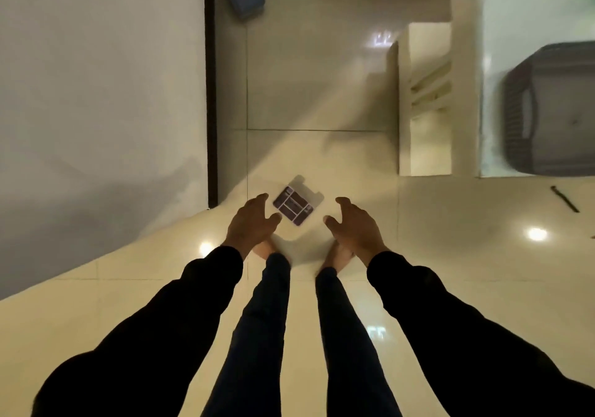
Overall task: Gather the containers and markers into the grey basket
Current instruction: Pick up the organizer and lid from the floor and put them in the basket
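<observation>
Clear labelled container [297, 203] on the floor at twelve o'clock from the feet, flanked by the spread, empty left hand [252, 223] and right hand [352, 226]; probably light, rigid, slick plastic, best clasped by opposite side walls.

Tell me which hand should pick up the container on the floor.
Either, slightly the left. The left hand sits closer to the container, its thumb nearly at the edge; the right hand hangs further off. Both are open and empty.
</observation>
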